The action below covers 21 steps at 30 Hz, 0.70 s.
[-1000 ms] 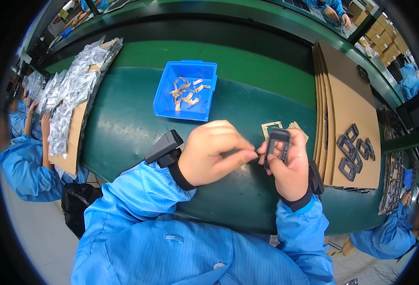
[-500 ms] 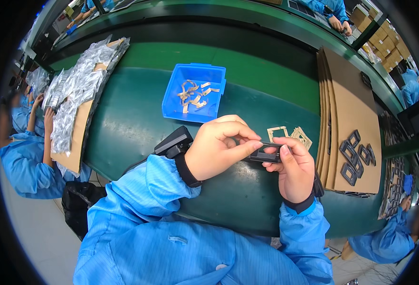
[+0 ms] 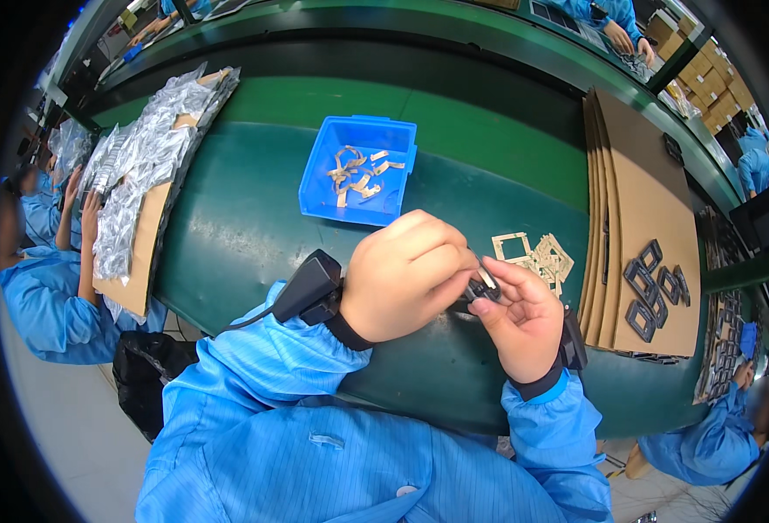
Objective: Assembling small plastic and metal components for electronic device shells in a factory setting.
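Above the green table, a small black plastic frame sits between my hands, tilted so that its edge faces up. My right hand grips it with thumb and fingers. My left hand has its fingers curled against the frame's left side, with the fingertips partly hidden. A pale narrow strip shows along the frame's upper edge, beside my right fingers. Just beyond my right hand lie several beige cut-out frame pieces. Farther left stands a blue bin with curled beige strips in it.
Cardboard sheets stand at the right, with several black frames on the top one. To the left, a cardboard board carries clear plastic bags, touched by a co-worker's hand. Other people work around the table.
The black frame has turned from lying flat to tilted on edge. My left hand has rolled over with knuckles up, and my right hand has shifted slightly left and down.
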### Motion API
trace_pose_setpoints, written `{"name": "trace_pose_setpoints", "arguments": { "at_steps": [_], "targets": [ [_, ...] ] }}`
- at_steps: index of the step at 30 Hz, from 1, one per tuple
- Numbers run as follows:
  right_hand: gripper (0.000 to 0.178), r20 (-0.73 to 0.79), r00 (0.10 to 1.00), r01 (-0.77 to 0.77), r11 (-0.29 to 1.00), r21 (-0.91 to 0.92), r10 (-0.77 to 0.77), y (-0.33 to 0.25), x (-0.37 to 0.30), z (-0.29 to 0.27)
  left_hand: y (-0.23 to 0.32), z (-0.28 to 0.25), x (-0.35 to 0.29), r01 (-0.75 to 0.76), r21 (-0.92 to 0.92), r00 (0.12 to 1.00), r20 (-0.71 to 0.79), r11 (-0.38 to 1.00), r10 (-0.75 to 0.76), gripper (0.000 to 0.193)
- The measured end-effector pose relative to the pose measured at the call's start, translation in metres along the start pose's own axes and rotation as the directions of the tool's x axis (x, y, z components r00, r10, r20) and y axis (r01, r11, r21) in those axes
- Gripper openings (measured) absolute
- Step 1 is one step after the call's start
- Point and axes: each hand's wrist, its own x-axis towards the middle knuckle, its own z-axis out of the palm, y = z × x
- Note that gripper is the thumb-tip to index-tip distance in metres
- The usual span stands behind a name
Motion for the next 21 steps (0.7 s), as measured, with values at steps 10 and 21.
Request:
{"name": "trace_pose_setpoints", "arguments": {
  "at_steps": [10,21],
  "targets": [
    [0.057,-0.013,0.995,0.085,0.930,-0.357,-0.096,-0.001,0.002,0.000,0.006,0.000,-0.002,-0.075,0.015,0.997,0.036,0.997,0.074,0.027],
    [0.057,-0.003,0.953,0.227,0.722,-0.653,-0.303,0.003,0.003,0.003,0.013,0.001,-0.007,-0.041,0.133,0.996,0.080,0.990,0.030,0.027]
  ]
}}
